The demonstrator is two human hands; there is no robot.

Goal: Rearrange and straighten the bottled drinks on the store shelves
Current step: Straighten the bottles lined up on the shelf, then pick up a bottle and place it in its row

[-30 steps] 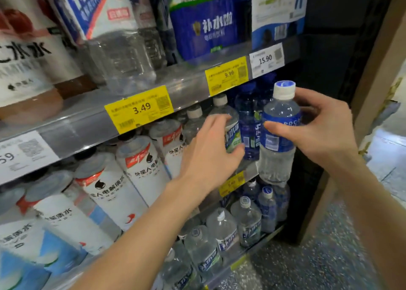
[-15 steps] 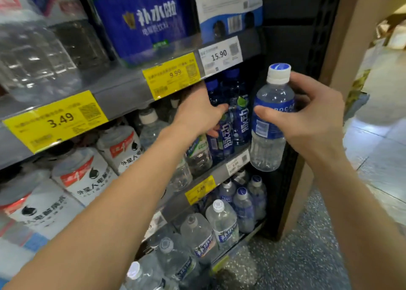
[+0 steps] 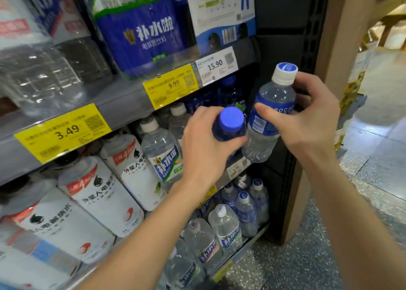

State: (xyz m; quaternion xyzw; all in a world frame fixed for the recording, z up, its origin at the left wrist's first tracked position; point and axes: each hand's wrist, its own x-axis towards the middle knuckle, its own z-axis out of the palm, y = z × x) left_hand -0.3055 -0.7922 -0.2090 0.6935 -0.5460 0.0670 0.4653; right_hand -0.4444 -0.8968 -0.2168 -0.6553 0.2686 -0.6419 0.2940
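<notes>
The right hand wraps a clear plastic bottle with a ribbed lower body, a glossy blue label band and a white ridged cap with a blue top. Its thumb lies across the label and its fingers curl round the far side, holding the bottle tilted slightly, in the air before the right end of the middle shelf, just ahead of the black perforated upright.

The left hand grips a dark blue bottle from the side, fingers and thumb curled round its shoulder; only its smooth round blue cap and a bit of dark body show. It sits at the shelf front, just beside the clear bottle, with more dark blue bottles standing behind it in the shadow.

To the left on the same level stand clear bottles with white caps and blue-green labels, then squat white-sleeved bottles with red bands and black caps. The grey metal shelf edge above carries glossy yellow price tags and a white one. On top rest shrink-wrapped blue multipacks and large clear ribbed jugs. The lower shelf holds small clear bottles with blue-topped caps. The floor is speckled grey terrazzo.
</notes>
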